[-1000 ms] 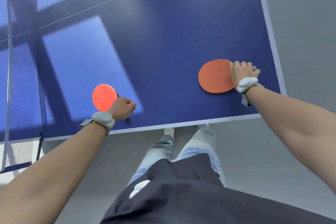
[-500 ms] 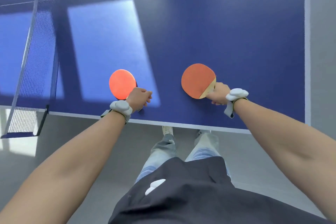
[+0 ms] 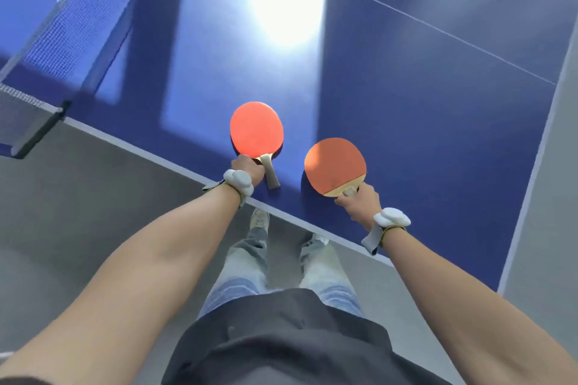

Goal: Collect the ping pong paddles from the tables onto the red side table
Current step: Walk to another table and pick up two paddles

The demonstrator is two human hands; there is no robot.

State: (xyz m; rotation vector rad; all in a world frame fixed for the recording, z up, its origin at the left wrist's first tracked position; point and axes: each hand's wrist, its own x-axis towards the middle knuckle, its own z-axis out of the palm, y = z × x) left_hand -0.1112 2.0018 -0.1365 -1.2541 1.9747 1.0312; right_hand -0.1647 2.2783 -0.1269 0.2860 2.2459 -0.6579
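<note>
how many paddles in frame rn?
2. A bright red-orange ping pong paddle gripped in the left hand, and a duller orange-faced wooden paddle in the right hand, both over the blue table edge.

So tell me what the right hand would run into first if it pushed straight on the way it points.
Beyond its own paddle, the right hand points up and slightly left across the blue ping pong table. That line looks free; the left paddle seems just off it, though depth is unclear.
</note>
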